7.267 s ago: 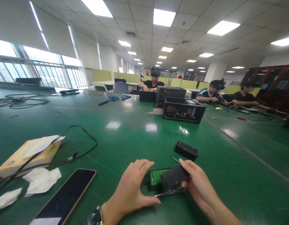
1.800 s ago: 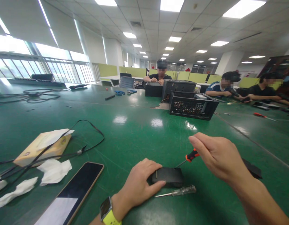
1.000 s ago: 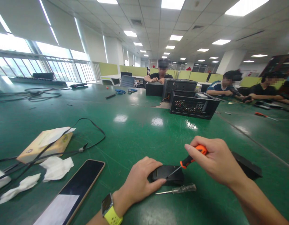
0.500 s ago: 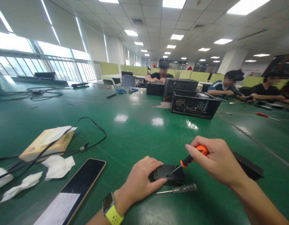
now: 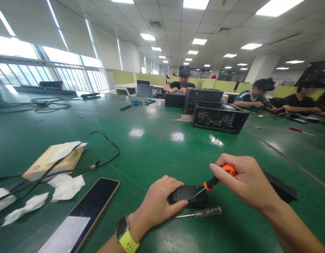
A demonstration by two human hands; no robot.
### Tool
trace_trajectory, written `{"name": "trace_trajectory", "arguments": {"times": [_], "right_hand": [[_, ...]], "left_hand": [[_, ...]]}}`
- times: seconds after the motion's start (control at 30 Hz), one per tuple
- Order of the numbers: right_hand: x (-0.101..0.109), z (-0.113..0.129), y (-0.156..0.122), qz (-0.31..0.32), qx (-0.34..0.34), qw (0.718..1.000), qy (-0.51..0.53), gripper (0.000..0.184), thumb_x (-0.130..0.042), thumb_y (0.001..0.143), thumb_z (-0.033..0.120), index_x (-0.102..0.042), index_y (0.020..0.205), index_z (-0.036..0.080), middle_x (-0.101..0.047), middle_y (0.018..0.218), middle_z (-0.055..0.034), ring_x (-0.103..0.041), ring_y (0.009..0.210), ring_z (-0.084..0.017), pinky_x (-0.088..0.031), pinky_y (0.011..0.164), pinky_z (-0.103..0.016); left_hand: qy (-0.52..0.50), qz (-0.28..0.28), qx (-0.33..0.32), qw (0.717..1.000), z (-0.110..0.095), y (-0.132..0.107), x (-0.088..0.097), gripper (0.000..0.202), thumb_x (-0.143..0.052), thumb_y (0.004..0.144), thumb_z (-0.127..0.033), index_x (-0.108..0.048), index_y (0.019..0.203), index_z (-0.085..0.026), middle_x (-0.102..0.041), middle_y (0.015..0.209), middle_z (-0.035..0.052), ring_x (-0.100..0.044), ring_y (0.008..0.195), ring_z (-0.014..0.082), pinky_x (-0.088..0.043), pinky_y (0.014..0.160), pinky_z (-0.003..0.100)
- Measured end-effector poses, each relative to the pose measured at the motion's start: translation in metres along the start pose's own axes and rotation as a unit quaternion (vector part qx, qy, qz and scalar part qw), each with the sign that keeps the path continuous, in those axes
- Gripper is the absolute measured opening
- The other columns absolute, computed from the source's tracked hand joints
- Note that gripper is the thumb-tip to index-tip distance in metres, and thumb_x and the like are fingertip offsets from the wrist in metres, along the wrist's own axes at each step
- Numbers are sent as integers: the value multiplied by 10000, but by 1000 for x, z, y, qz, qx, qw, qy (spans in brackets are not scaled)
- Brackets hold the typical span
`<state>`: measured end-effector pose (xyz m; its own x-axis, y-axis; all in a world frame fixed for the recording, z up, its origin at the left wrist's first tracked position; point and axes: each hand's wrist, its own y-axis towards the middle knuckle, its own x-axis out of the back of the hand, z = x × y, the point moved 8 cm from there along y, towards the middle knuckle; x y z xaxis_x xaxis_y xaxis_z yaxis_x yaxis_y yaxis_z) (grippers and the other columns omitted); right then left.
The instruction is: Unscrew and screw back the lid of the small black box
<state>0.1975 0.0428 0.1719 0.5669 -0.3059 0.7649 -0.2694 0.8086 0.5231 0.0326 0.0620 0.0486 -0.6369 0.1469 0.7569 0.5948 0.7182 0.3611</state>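
A small black box-like case lies flat on the green table. My left hand grips its left end between thumb and fingers. My right hand is wrapped round the handle of an orange and black screwdriver, which slants down to the left. Its tip meets the case's top near my left thumb; the exact contact point is too small to make out. Just in front of the case lies a second screwdriver with a clear handle. Behind my right wrist sits another black piece, partly hidden.
To the left lie a phone, crumpled tissues, a yellow tissue box and a looping black cable. Open black computer cases stand farther back. Three people sit across the table. A red screwdriver rests at the right.
Both hands keep their hold on the case and screwdriver. The screwdriver's handle and my right hand have shifted very slightly; otherwise the scene looks the same.
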Motion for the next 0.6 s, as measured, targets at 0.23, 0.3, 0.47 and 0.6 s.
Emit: {"name": "trace_trajectory", "arguments": {"times": [0.23, 0.3, 0.47, 0.6], "right_hand": [[0, 1, 1, -9, 7, 1000, -13, 321, -557, 901, 328, -583, 609, 197, -522, 492, 62, -447, 441, -79, -328, 485, -231], [-3, 1, 1, -5, 6, 1000, -18, 321, -550, 904, 325, -577, 611, 197, -521, 497, 61, -452, 447, -80, -328, 491, -234], [-2, 4, 1, 14, 14, 999, -30, 259, -560, 901, 308, -593, 665, 204, -556, 546, 54, -488, 482, -94, -355, 515, -241], [2, 15, -5, 74, 53, 996, -9, 108, -594, 876, 242, -637, 975, 238, -678, 853, 22, -609, 715, -119, -444, 636, -232]], "left_hand": [[0, 1, 1, 1000, 1, -1, -2, 304, -687, 853, -374, -634, 1107, -213, -685, 998, 50, -581, 887, 237, -475, 796, 362], [1, 1, 1, 1000, 1, -1, -1, 307, -682, 857, -379, -633, 1111, -213, -684, 990, 52, -579, 883, 236, -475, 793, 360], [7, 9, 4, 1000, 0, 0, -1, 298, -678, 860, -386, -638, 1098, -212, -683, 991, 52, -578, 885, 240, -472, 790, 361], [9, 10, 7, 1000, 1, 0, -2, 296, -677, 861, -387, -636, 1099, -216, -681, 992, 46, -577, 888, 238, -468, 794, 358]]}}
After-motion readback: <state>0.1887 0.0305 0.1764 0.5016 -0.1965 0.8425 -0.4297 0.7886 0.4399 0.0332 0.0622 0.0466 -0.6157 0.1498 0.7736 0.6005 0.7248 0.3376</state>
